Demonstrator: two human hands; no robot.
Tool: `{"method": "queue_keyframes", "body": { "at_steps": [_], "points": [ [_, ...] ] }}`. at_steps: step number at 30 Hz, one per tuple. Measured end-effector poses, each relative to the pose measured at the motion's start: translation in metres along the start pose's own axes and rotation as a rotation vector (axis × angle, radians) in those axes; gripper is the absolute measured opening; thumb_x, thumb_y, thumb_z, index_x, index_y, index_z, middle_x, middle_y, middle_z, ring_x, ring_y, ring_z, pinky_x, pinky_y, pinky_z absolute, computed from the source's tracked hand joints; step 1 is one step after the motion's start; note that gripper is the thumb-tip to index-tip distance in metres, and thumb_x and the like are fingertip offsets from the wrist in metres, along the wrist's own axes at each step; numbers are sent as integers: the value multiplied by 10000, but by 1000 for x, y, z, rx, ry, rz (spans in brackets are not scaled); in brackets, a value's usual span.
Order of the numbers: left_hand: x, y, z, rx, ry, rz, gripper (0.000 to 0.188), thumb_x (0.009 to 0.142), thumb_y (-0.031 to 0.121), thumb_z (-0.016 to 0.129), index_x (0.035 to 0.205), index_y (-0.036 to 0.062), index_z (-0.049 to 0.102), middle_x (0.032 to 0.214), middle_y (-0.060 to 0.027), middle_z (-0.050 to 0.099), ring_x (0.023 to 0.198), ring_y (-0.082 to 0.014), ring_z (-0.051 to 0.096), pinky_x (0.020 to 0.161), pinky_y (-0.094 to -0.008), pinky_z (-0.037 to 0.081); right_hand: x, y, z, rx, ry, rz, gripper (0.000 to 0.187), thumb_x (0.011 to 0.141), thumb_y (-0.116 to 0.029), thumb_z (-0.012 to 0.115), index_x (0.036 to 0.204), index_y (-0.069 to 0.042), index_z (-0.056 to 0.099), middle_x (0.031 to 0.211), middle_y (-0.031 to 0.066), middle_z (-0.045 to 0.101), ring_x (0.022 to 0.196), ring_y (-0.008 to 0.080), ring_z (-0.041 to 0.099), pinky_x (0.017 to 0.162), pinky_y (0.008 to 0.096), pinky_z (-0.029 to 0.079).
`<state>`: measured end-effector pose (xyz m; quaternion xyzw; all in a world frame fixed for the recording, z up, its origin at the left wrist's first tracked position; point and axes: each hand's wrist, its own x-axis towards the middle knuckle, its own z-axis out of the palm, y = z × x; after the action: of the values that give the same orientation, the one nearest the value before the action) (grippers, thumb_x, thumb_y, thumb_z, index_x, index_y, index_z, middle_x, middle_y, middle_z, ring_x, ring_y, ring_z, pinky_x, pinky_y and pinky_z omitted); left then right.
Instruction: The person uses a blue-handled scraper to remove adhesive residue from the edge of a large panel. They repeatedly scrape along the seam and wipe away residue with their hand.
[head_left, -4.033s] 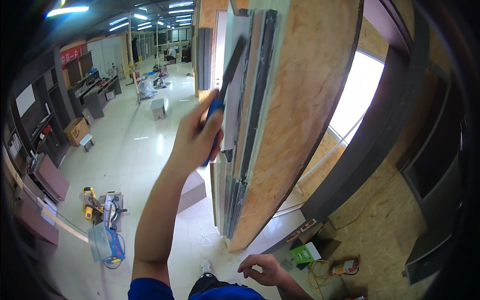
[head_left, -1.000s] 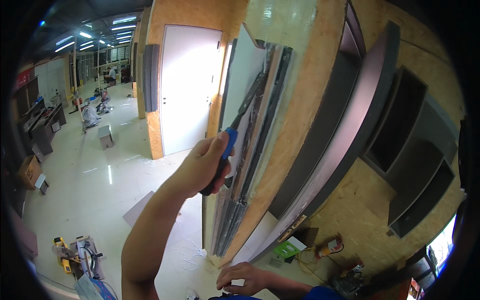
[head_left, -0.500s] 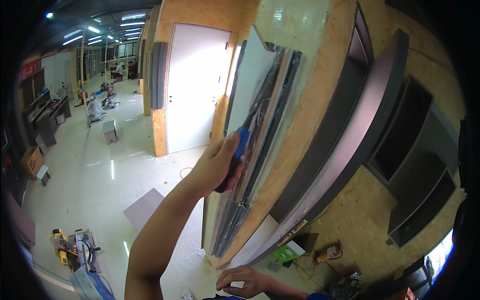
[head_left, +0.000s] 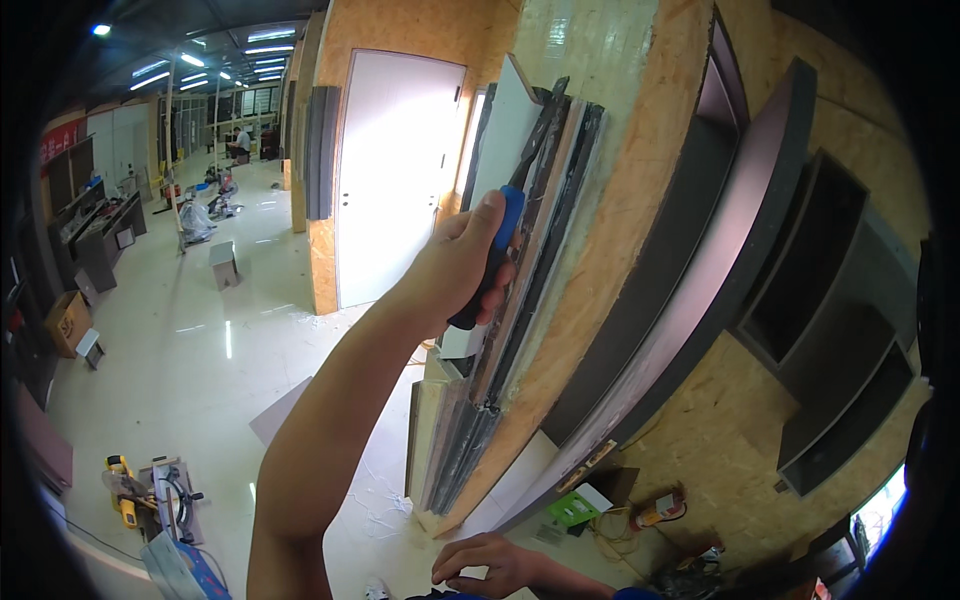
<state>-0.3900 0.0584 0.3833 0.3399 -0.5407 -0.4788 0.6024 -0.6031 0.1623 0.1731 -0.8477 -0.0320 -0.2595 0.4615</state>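
My left hand (head_left: 455, 255) is closed round a hand tool with a blue-and-black handle (head_left: 511, 212). A narrow dark end of the tool runs upward against the wall's end; its exact shape is hard to make out. Right there stands a bundle of long upright strips (head_left: 565, 220), dark, brown and grey, with patches of white on them. Beside the tool, on its left, a pale board (head_left: 497, 115) slants upward. Low in front of my body, my right hand (head_left: 488, 562) has loosely bent fingers, with a gap between thumb and finger and nothing held.
A white door (head_left: 395, 180) stands behind the strips. To the right are a dark-framed wall opening (head_left: 640, 330) and dark shelf boxes (head_left: 805, 260). A yellow-and-black saw (head_left: 125, 490), a small stool (head_left: 223, 262) and a loose board (head_left: 278, 412) are on the floor. Far back, a person (head_left: 241, 143) sits.
My left hand has slid the tool upward and a little right along the strips. My right hand has stayed in place.
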Motion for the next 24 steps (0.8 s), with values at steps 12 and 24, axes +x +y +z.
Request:
{"method": "queue_keyframes", "body": {
  "at_steps": [12,24],
  "points": [
    [-20,-18,-4,-108,-10,-141,560,988,635,351,950,97,504,578,-11,436,408,-110,412,376,-272,373,-24,0,-16,52,175,18,48,856,-28,672,901,-27,690,842,130,696,759,276,686,661,355,543],
    [-23,-23,-8,-66,-63,-150,573,980,651,348,973,97,498,596,-8,457,418,-108,439,371,-279,375,-11,15,-14,106,95,-9,48,879,-67,671,914,-36,681,852,133,694,766,278,684,663,355,540]
  ]
}}
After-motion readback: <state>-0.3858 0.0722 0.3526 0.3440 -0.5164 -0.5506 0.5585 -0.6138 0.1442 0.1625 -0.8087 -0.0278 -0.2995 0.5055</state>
